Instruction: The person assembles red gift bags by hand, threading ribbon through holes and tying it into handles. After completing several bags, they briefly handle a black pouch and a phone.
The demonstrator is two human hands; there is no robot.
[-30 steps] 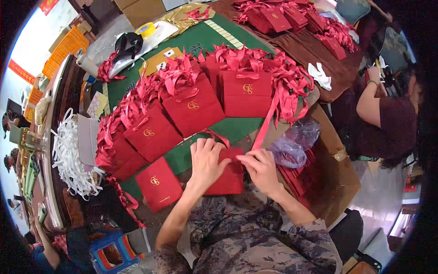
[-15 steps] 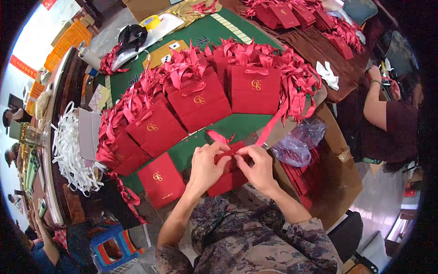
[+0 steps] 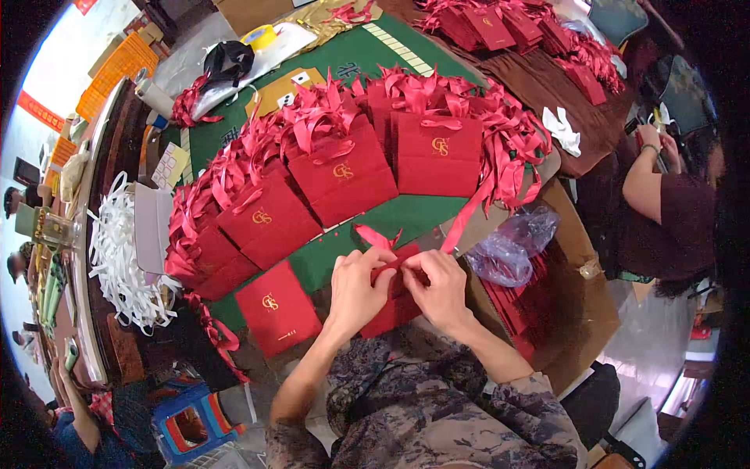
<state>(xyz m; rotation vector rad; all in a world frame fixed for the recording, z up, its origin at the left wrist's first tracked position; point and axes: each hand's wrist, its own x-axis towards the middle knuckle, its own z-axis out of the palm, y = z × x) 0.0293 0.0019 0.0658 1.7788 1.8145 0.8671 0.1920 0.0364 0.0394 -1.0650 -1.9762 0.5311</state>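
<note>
Both hands are bunched up at the lower middle of the frame over a flat red gift bag [image 3: 397, 301]. The left hand [image 3: 355, 291] and right hand [image 3: 441, 288] each have fingertips pressed together, pinching the red ribbon [image 3: 376, 237] at the bag's top edge. Another flat bag with gold logo [image 3: 276, 308] lies just left of them. Rows of finished ribboned bags [image 3: 344, 176] stand on the green table [image 3: 406, 213] above, and a crumpled plastic wrap [image 3: 512, 244] sits right of the hands.

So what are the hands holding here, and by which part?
Both the left hand and right hand grip the red paper bag at its top edge, pinching the red ribbon there.
</note>
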